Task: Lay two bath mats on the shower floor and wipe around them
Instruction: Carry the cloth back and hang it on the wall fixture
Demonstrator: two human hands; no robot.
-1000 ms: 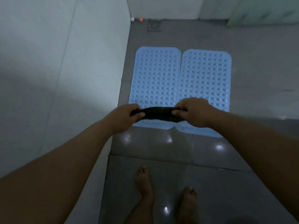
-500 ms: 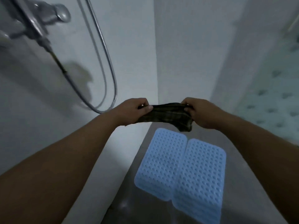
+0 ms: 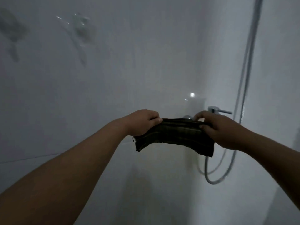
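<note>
Left hand (image 3: 142, 123): raised in front of the body, fingers curled over the top edge of the cloth (image 3: 174, 137), thumb pinching from the near side.
Right hand (image 3: 217, 129): level with the left, pinching the opposite end of the same edge between thumb and fingertips.
Cloth: dark, faintly checked, folded and stretched taut between both hands; its lower part sags free, with a frayed corner at the left.
Reason for hold: judged to be a straightening or folding of the cloth ahead of wiping (a flat pad would cover more floor).
Mats: not in view; the camera is aimed at the wall, so their placement cannot be checked here.
Tap (image 3: 218, 110): chrome lever on the wall just behind the right hand, apart from it.
Hose (image 3: 243, 88): hangs down the right side and loops below the tap.
Wall (image 3: 97, 78): pale, glossy, carrying dim reflections and one bright spot.
Room: poorly lit shower corner; floor out of frame.
</note>
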